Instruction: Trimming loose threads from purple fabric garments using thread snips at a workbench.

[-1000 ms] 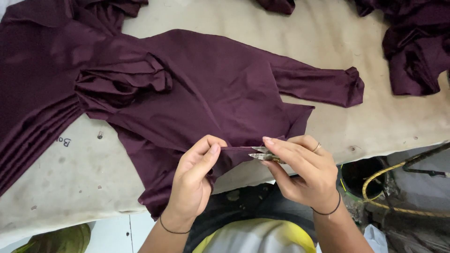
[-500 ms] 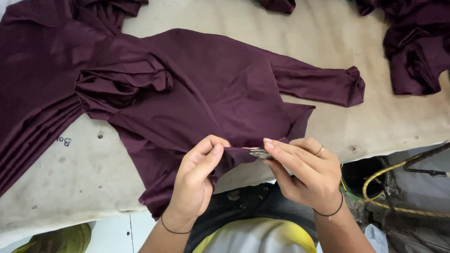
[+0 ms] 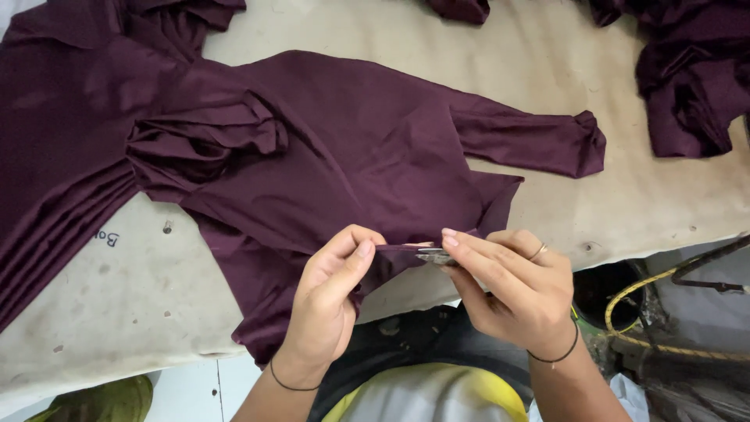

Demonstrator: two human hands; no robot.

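A dark maroon long-sleeved garment (image 3: 344,148) lies spread on a beige worktable (image 3: 664,211), its hem hanging over the near edge. My left hand (image 3: 332,301) pinches the hem edge between thumb and fingers. My right hand (image 3: 512,285), with a ring on one finger, holds a small metal thread snipper (image 3: 434,255) against the same taut strip of hem, just right of my left fingertips. Both wrists wear thin black bands.
A stack of the same maroon fabric (image 3: 55,164) lies at the table's left. More bunched maroon pieces (image 3: 691,78) sit at the far right. Below the table edge on the right are a yellow hose (image 3: 656,289) and dark metal parts.
My hands and the held hem edge have shifted very slightly; the snipper stays at the hem. The garment on the table has not moved.
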